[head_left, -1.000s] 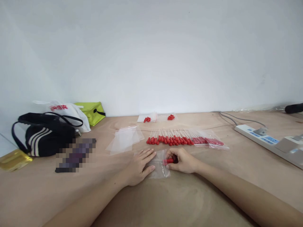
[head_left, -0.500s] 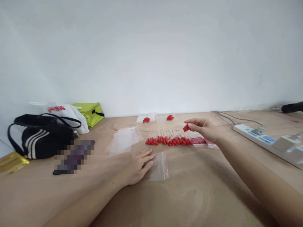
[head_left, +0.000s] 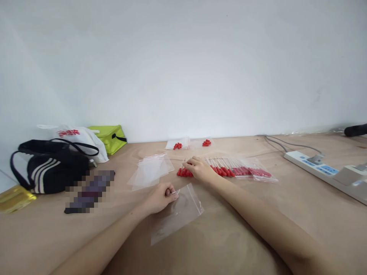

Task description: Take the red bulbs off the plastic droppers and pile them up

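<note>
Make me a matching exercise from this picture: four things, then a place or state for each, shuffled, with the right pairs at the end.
Things:
1. left hand
2. right hand
3. lime-green bag
4. power strip

Places or states:
A. at the row of red-tipped sticks
B. toward the picture's right edge
C. pinching a clear bag
D. beside a white bag

Pairs: 1-C, 2-A, 3-D, 4-B

Slender pale sticks (head_left: 217, 162) end in bright red rounded tips (head_left: 224, 171), and the flat plastic zip bag (head_left: 179, 212) is colourless. White stripes cross the soft black handbag (head_left: 71, 168); the boxy lime-green case (head_left: 109, 139) has a black strap (head_left: 120, 138).
</note>
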A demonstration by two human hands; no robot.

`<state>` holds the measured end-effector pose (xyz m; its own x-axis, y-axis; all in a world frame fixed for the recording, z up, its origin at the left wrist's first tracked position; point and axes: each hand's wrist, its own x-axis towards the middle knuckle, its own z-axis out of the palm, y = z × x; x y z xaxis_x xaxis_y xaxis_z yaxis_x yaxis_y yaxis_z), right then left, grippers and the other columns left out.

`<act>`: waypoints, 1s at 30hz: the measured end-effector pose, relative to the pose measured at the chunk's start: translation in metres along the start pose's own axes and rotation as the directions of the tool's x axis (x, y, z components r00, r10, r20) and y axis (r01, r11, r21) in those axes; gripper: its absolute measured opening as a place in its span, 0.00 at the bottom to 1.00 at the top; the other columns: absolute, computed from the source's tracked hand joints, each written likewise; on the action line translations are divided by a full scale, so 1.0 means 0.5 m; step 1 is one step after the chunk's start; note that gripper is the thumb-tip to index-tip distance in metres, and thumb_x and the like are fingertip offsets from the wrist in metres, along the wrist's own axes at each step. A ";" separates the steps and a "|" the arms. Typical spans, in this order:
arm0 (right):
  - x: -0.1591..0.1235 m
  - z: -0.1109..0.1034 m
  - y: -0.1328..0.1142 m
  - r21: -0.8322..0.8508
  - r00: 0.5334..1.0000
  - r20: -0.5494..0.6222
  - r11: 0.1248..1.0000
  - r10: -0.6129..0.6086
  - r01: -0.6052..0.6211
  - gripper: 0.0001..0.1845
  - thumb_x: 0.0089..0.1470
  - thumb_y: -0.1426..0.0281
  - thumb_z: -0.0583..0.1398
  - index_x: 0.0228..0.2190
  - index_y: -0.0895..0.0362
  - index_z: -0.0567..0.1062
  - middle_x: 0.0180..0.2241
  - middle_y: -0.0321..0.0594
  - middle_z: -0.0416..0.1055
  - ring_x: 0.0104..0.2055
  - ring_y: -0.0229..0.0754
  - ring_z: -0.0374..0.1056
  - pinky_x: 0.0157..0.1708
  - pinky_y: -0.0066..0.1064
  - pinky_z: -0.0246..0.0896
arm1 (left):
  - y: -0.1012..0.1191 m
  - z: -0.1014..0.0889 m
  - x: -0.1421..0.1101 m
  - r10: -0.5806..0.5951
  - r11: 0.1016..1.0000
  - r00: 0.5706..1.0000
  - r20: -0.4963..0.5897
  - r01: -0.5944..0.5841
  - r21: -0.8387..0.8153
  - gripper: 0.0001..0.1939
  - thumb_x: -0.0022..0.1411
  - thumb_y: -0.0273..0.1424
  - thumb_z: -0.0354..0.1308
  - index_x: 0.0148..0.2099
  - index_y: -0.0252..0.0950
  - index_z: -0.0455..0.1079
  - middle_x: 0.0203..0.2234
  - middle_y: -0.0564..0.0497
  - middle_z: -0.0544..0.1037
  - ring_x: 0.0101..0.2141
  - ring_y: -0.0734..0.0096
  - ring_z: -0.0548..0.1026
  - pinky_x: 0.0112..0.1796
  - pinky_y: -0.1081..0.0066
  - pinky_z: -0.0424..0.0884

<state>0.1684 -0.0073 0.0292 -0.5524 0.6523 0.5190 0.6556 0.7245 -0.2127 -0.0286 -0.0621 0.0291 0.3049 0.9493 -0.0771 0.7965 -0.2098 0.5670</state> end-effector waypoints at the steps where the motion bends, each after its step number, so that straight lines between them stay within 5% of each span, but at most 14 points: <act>1: -0.001 0.003 -0.002 0.000 1.000 0.009 1.000 -0.003 0.003 0.16 0.54 0.77 0.50 0.41 0.54 0.71 0.37 0.41 0.70 0.42 0.42 0.62 0.45 0.31 0.55 | 0.000 -0.007 -0.002 0.007 1.000 1.000 0.025 -0.007 -0.019 0.12 0.49 0.40 0.53 0.27 0.35 0.63 0.19 0.56 0.66 0.23 0.73 0.64 0.25 0.74 0.59; 7: -0.007 0.016 -0.004 -0.038 0.999 0.042 0.999 0.001 0.001 0.13 0.54 0.73 0.50 0.38 0.54 0.72 0.34 0.42 0.70 0.40 0.44 0.63 0.41 0.34 0.56 | -0.025 -0.095 0.005 -0.037 0.967 0.976 0.213 0.088 -0.238 0.16 0.45 0.44 0.55 0.26 0.36 0.60 0.13 0.60 0.62 0.17 0.77 0.61 0.20 0.76 0.57; 9: -0.009 0.016 -0.006 -0.053 0.999 0.042 0.999 0.012 -0.010 0.12 0.55 0.70 0.50 0.37 0.54 0.72 0.34 0.42 0.70 0.39 0.45 0.63 0.41 0.35 0.56 | -0.050 -0.123 0.021 -0.133 0.937 0.991 0.007 0.128 -0.325 0.14 0.44 0.41 0.56 0.27 0.36 0.59 0.16 0.59 0.65 0.18 0.77 0.65 0.22 0.76 0.61; 12: -0.013 0.010 -0.005 -0.078 0.998 0.017 0.995 0.056 -0.055 0.12 0.55 0.67 0.50 0.36 0.53 0.72 0.35 0.43 0.70 0.39 0.45 0.64 0.40 0.36 0.55 | -0.101 -0.142 0.049 -0.316 0.927 0.862 -0.396 0.191 -0.322 0.08 0.48 0.34 0.52 0.30 0.36 0.57 0.18 0.57 0.66 0.19 0.76 0.68 0.23 0.75 0.64; 14: -0.019 0.001 0.000 -0.098 0.994 -0.021 0.990 0.103 -0.105 0.12 0.55 0.65 0.50 0.35 0.52 0.73 0.35 0.43 0.70 0.39 0.46 0.64 0.39 0.36 0.54 | -0.135 -0.139 0.063 -0.343 0.932 0.803 -0.487 0.223 -0.287 0.09 0.49 0.31 0.50 0.34 0.37 0.54 0.18 0.58 0.66 0.19 0.74 0.69 0.23 0.73 0.65; 18: -0.045 -0.022 0.026 -0.133 0.962 -0.146 0.959 0.229 -0.249 0.13 0.55 0.65 0.49 0.35 0.54 0.73 0.37 0.44 0.70 0.40 0.46 0.63 0.40 0.37 0.51 | -0.175 -0.117 0.071 -0.310 0.950 0.757 -0.575 0.272 -0.153 0.12 0.48 0.29 0.51 0.37 0.38 0.54 0.19 0.57 0.67 0.24 0.67 0.71 0.28 0.69 0.66; 24: -0.138 -0.078 0.093 -0.262 0.823 -0.296 0.787 0.485 -0.558 0.13 0.52 0.65 0.52 0.34 0.56 0.74 0.37 0.46 0.69 0.42 0.49 0.59 0.41 0.40 0.47 | -0.159 -0.099 0.061 -0.174 0.953 0.741 -0.648 0.293 0.079 0.11 0.48 0.28 0.50 0.37 0.37 0.58 0.34 0.47 0.68 0.40 0.59 0.68 0.41 0.63 0.63; 30: -0.236 -0.133 0.147 -0.417 0.613 -0.172 0.507 0.771 -0.754 0.20 0.52 0.60 0.50 0.42 0.60 0.68 0.40 0.51 0.66 0.42 0.51 0.63 0.36 0.38 0.53 | -0.120 -0.092 0.043 0.116 0.843 0.692 -0.713 0.311 0.439 0.12 0.55 0.34 0.47 0.39 0.35 0.64 0.38 0.43 0.68 0.42 0.53 0.65 0.42 0.60 0.60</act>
<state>0.3161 -0.0459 0.0071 0.2554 0.9202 0.2965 0.9638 -0.2179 -0.1539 -0.0937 -0.0184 0.0312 -0.0683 0.7993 0.5971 0.9955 0.0151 0.0936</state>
